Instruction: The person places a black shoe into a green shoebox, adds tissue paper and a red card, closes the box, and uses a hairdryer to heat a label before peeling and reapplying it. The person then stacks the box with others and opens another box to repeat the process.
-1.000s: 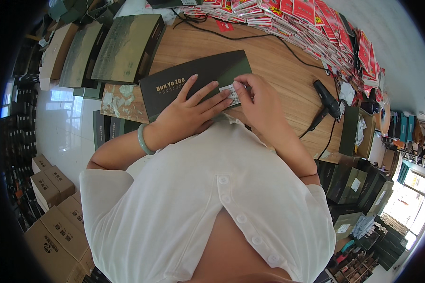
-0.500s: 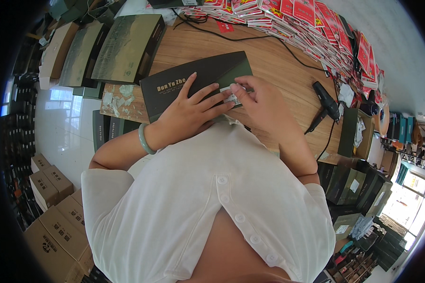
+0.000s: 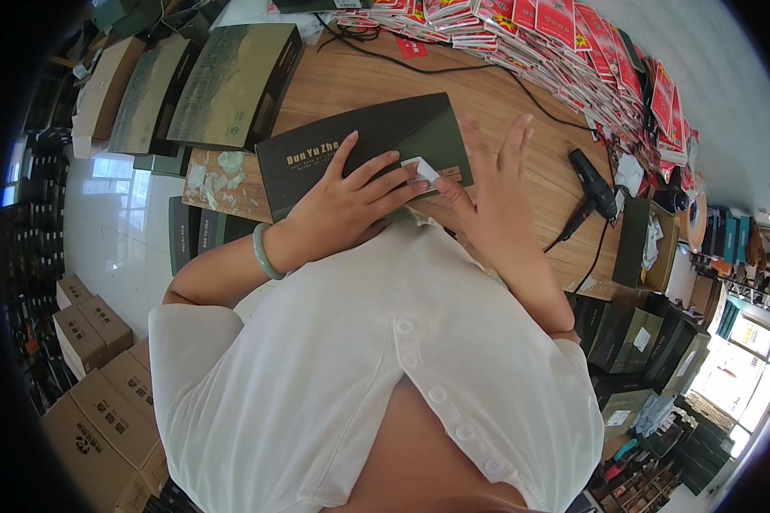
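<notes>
A dark green and black box [image 3: 393, 126] lies in front of me on the wooden table, close to my body. Across its near side rests my left hand [image 3: 338, 201], fingers spread flat on it, a pale green bangle at the wrist. A white label [image 3: 421, 168] sits on the box near those fingertips, one part lifted and folded over. My right hand [image 3: 492, 192] is at the box's right end, fingers stretched out and apart. Its thumb is close to the label; whether the two touch I cannot tell.
A black hair dryer [image 3: 592, 186] lies to the right with its cord. Piles of red-and-white packets [image 3: 530, 43] fill the table's far edge. More green boxes [image 3: 235, 85] stand at the left, near torn pale scraps [image 3: 222, 175]. Brown cartons [image 3: 115, 406] are stacked on the floor.
My right hand has opened from a pinch at the label, its fingers now stretched outward. The label's corner has come up and folded. My left hand stays in place.
</notes>
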`<action>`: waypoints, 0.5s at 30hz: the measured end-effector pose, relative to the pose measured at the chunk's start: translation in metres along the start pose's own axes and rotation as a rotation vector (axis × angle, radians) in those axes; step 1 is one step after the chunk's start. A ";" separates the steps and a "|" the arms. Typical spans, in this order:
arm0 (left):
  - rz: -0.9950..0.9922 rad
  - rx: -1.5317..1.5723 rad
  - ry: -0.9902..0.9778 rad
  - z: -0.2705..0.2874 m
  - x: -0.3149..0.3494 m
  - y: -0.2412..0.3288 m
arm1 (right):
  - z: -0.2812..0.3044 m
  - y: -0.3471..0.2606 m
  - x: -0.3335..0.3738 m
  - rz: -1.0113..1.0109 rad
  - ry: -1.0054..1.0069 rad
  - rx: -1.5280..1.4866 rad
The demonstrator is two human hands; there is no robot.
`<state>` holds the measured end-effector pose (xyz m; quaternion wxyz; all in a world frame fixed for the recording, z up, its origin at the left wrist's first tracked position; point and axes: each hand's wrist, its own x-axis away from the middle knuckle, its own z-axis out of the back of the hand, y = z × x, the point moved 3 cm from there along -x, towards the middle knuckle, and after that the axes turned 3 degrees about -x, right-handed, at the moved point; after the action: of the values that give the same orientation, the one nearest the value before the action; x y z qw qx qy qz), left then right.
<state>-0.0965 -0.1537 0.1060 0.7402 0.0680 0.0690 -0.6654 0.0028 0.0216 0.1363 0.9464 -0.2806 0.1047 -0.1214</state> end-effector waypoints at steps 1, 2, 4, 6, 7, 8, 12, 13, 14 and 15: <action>0.006 0.000 0.000 0.001 0.000 0.001 | -0.002 0.005 0.001 0.010 0.054 -0.012; 0.013 0.000 0.000 0.001 0.001 0.001 | -0.006 0.004 0.004 0.082 0.026 0.005; 0.023 0.017 0.012 0.002 0.000 0.001 | -0.015 -0.003 0.015 0.218 -0.025 0.041; 0.022 0.036 0.013 0.002 -0.001 0.001 | -0.032 0.009 0.022 0.259 -0.036 0.071; 0.017 0.048 0.007 0.002 -0.001 0.000 | -0.041 0.014 0.025 0.280 -0.041 0.086; 0.011 0.061 0.001 0.002 -0.001 0.000 | -0.048 0.017 0.029 0.273 -0.033 0.102; 0.038 0.194 0.047 -0.004 0.005 -0.006 | -0.062 0.015 0.039 0.192 -0.072 0.151; 0.037 0.203 0.055 -0.004 0.006 -0.006 | -0.064 0.015 0.039 0.158 -0.099 0.160; 0.036 0.213 0.064 -0.004 0.006 -0.007 | -0.063 0.014 0.039 0.137 -0.097 0.156; 0.036 0.218 0.072 -0.004 0.006 -0.007 | -0.063 0.012 0.037 0.120 -0.095 0.151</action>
<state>-0.1024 -0.1592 0.1011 0.7372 0.1733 0.0215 -0.6527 0.0231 -0.0113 0.0730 0.9742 -0.2073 0.0667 -0.0586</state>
